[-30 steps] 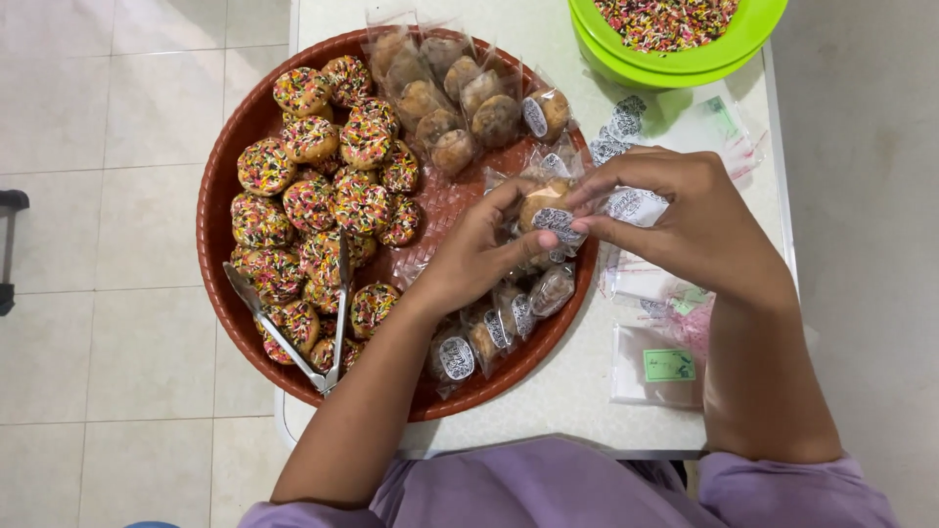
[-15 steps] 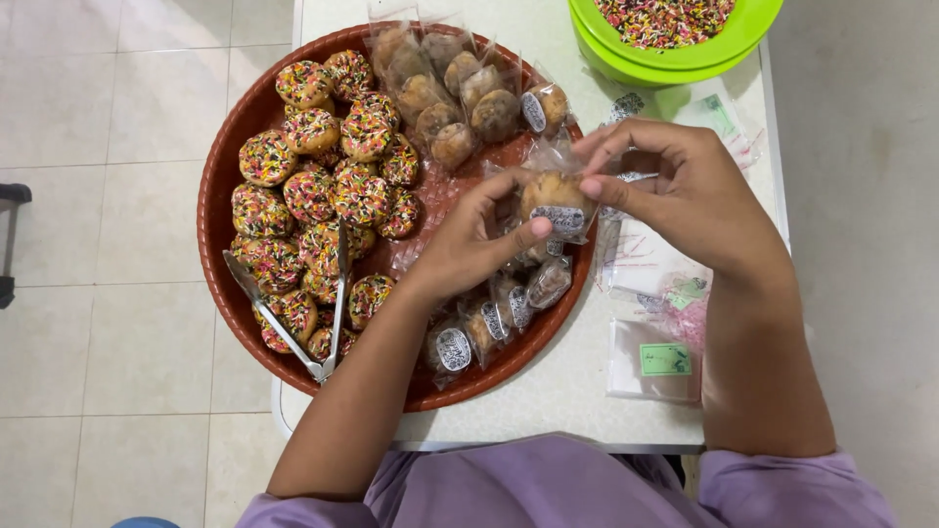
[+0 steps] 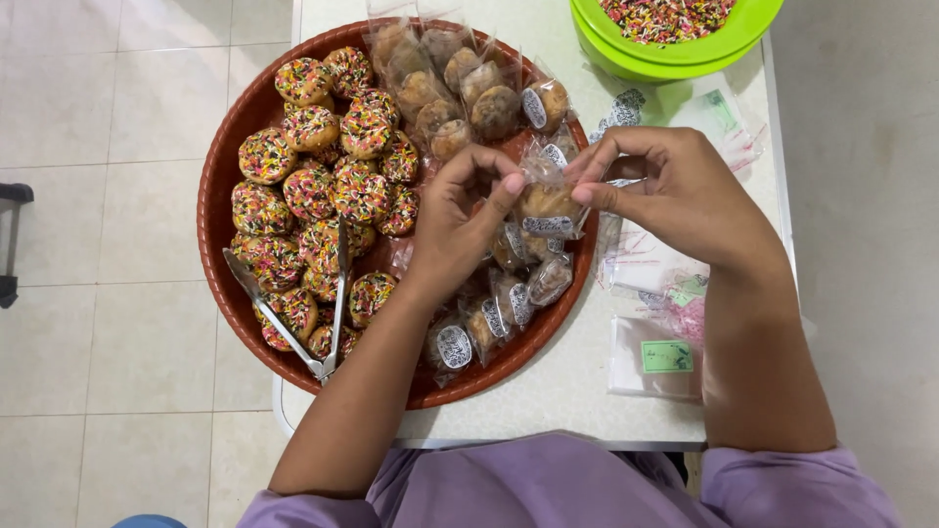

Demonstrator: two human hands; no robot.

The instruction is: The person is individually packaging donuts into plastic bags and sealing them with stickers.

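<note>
Setting: we were looking straight down at a small white table (image 3: 548, 411) over a pale tiled floor (image 3: 117, 196), so nothing fancy.

Head view, tray: a big round reddish-brown tray (image 3: 220, 147) took up most of the tabletop. Its left half was piled with sprinkle-covered doughnuts (image 3: 308, 191), with metal tongs (image 3: 328, 313) lying across them.

Head view, already bagged: wrapped ones sat along the tray's far edge (image 3: 460, 78) and near edge (image 3: 489, 318), each in clear plastic with a small label.

Head view, the piece in hand: a small bagged doughnut (image 3: 546, 203) was held up just above the tray's right side, between both hands.

Left hand (image 3: 460, 230): fingers curled in, thumb and forefinger pinched shut on the bag's left upper edge.

Right hand (image 3: 675, 196): same deal on the right, fingertips closed on the plastic's top, other fingers loosely bent.

Handling: we'd guess it was light and soft, with a crinkly, slippery film and sprinkles that knock off easily. Best held by the loose plastic at the top, not squeezed round the middle.

Off the tray: a green bowl of sprinkles (image 3: 675, 54) at the far right, empty bags (image 3: 655, 357) near the right wrist.
</note>
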